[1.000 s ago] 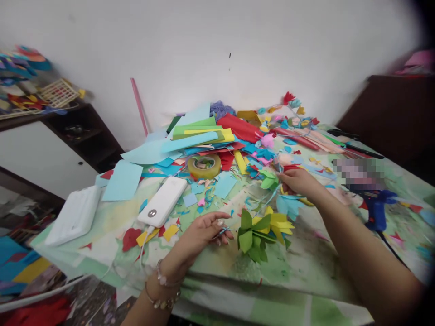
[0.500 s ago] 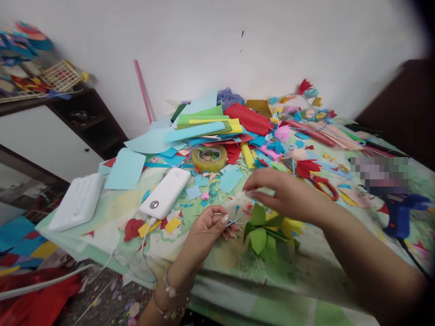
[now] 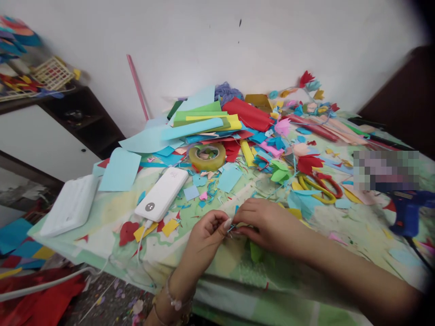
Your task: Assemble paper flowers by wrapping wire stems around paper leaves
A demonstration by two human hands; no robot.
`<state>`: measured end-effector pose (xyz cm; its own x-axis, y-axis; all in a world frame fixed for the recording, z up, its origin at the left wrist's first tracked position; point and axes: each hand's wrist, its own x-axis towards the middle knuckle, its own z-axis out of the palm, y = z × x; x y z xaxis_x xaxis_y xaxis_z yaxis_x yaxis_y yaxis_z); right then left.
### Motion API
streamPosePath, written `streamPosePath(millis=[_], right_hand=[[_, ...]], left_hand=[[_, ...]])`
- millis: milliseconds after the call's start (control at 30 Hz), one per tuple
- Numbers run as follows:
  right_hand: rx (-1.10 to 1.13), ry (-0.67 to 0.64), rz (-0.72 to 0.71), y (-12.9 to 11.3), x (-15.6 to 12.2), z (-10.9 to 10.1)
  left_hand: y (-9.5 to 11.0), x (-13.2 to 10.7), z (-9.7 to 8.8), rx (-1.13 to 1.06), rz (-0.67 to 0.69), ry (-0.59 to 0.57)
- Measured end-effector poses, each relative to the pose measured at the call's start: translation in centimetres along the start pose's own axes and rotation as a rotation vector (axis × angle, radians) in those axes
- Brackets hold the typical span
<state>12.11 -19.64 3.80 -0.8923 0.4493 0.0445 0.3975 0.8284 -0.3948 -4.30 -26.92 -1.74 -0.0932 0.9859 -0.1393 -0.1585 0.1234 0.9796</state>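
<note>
Low over the front of the table, my left hand pinches a thin light-blue string between thumb and fingers. The fingers of my right hand are closed on the same string, close beside my left fingertips. Below my right hand shows part of a green paper flower; the hand and forearm cover most of it. Yellow paper peeks out behind my right wrist.
A white power bank with a cable lies left of my hands. Behind are a tape roll, paper sheets and paper flowers. Scissors and a blue glue gun lie right. Paper scraps are scattered around.
My right hand has come down and left to my left fingertips. It now covers most of the green flower. The scissors and a green flower behind have come into fuller view.
</note>
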Motion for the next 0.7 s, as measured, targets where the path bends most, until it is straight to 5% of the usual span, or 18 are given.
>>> streamPosePath(millis=[500,633,700], right_hand=[[0.087,0.120,0.075,-0.2,-0.2,1.5],[0.066,0.166,0.008,-0.6,-0.7,-0.1],[0.068,0.304,0.044,-0.1,-1.6,-1.9]], left_hand=[[-0.6,-0.1,-0.1,0.180,0.010,0.010],[-0.6,0.0,0.0,0.228,0.004,0.007],[-0.6,0.0,0.0,0.277,0.002,-0.001]])
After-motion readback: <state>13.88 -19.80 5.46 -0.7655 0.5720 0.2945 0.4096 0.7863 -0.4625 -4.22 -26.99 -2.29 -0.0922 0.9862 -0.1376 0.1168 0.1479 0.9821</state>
